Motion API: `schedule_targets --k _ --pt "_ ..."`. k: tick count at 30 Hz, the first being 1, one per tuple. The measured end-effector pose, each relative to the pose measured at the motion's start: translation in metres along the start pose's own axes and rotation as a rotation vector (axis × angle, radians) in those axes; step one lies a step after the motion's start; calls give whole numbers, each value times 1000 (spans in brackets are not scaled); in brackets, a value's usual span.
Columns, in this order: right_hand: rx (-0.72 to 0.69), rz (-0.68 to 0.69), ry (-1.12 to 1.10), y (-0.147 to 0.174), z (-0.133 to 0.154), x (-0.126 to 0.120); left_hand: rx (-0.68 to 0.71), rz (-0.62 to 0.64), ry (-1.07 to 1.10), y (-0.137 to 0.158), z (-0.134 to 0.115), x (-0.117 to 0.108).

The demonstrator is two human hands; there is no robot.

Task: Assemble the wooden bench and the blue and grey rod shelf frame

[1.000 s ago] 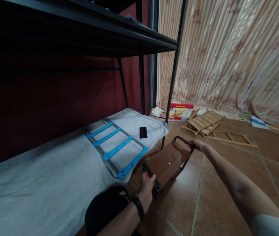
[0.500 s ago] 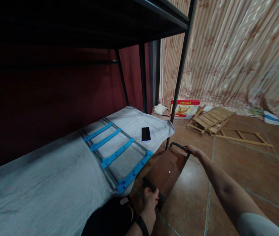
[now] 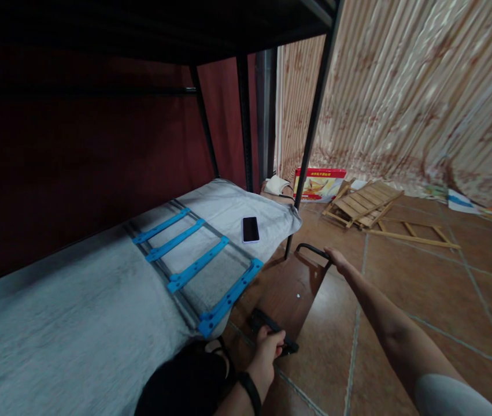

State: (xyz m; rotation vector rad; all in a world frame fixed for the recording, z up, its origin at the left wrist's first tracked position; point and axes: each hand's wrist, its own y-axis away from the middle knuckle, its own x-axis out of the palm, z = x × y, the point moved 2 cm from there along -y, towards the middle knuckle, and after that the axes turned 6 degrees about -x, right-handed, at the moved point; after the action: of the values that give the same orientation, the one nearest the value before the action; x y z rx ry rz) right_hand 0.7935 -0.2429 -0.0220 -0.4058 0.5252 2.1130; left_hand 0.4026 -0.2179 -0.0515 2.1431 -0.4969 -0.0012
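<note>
A small folding table (image 3: 291,292) with a brown wood-look top and black tube legs is low over the tiled floor beside the bed. My left hand (image 3: 268,345) is closed round the black leg bar at its near end. At the far end, my right hand (image 3: 336,259) grips the corner of the other U-shaped leg; its fingers are partly hidden. A small white spot shows on the tabletop. Left of the table, a frame with blue slats and grey tubes (image 3: 198,266) lies on the bed, with a phone (image 3: 250,229) near it.
The bed (image 3: 76,323) has a pale sheet, and a black post (image 3: 315,121) rises at its corner. Wooden slatted pieces (image 3: 365,202) and a red-edged box (image 3: 318,185) are on the floor near the curtain (image 3: 384,104). My dark-clad knee (image 3: 185,381) is close to the bed edge.
The view has shifted slightly, so the bed and floor things appear further left and higher. The table's near leg bar has turned a little with my left hand. Both hands keep their hold.
</note>
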Motion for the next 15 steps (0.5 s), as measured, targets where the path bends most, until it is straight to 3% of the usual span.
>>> schedule_targets --k 10,15 --pt "144 -65 -117 3 -16 -1 -40 37 -17 10 -13 -11" --pt "138 -83 -145 11 -24 -2 -83 -31 -37 17 -16 -23"
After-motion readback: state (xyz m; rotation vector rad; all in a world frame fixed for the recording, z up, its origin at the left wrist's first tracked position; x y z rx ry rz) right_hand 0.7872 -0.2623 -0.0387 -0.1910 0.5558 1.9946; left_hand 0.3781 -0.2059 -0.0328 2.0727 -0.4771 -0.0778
